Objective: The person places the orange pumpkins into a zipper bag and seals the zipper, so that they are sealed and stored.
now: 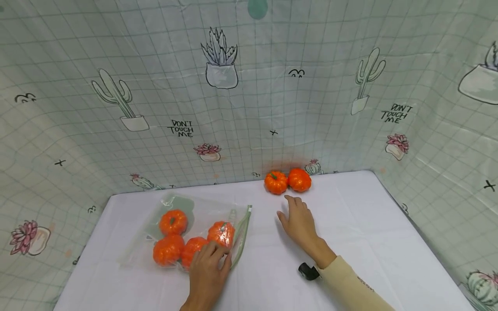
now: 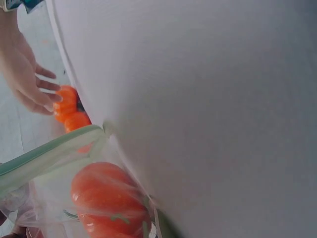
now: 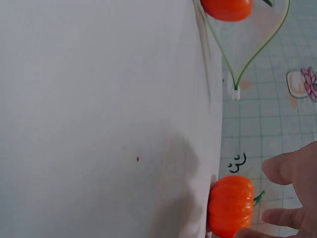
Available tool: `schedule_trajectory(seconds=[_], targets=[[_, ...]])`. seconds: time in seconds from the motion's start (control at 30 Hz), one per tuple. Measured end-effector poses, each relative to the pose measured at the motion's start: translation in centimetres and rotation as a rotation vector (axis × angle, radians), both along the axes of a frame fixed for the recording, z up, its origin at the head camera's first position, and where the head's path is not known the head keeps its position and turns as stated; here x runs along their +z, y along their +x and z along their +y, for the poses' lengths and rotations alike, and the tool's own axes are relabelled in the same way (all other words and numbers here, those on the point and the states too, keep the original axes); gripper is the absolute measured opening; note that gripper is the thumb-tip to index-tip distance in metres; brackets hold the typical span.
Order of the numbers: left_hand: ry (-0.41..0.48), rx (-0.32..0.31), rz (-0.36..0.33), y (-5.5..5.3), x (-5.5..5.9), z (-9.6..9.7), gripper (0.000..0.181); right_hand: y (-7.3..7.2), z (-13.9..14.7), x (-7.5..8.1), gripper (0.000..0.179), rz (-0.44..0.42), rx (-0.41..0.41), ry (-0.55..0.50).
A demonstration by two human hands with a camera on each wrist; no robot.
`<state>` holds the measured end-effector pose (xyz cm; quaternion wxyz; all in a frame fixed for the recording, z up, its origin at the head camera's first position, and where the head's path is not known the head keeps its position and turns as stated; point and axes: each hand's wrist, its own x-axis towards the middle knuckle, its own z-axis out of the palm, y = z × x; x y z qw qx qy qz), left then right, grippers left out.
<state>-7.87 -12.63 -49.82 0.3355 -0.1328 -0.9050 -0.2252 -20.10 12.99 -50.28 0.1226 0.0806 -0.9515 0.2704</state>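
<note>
A clear zip bag (image 1: 212,210) with a green zip strip (image 1: 243,235) lies on the table's left half, several small orange pumpkins (image 1: 173,222) inside it. My left hand (image 1: 210,270) grips the bag's upper edge near its mouth, beside the nearest pumpkins. In the right wrist view the mouth gapes, its green edge (image 3: 261,52) forming a loop. Two loose pumpkins, one with a green stem (image 1: 276,182) and one beside it (image 1: 299,180), touch at the table's back edge. My right hand (image 1: 299,222) hovers just in front of them, fingers spread, holding nothing.
A white cloth covers the table (image 1: 350,216). Behind it and along both sides hangs a gridded curtain (image 1: 249,108) printed with cacti. A small black device (image 1: 308,271) sits at my right wrist.
</note>
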Motion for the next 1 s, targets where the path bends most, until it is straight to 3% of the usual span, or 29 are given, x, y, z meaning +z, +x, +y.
schedule_trajectory(seconds=[0.2,0.6,1.0], targets=[[-0.005,-0.006,-0.025,0.1,0.0,0.0,0.026,-1.2,0.2,0.1,0.063,0.031,-0.008,-0.022],[-0.003,0.005,-0.035,0.2,0.1,0.0,0.027,-4.2,-0.5,0.3,0.072,-0.052,-0.031,-0.036],[-0.001,0.012,-0.030,0.2,0.0,0.0,0.027,-6.0,-1.7,0.1,0.079,-0.049,-0.057,-0.005]])
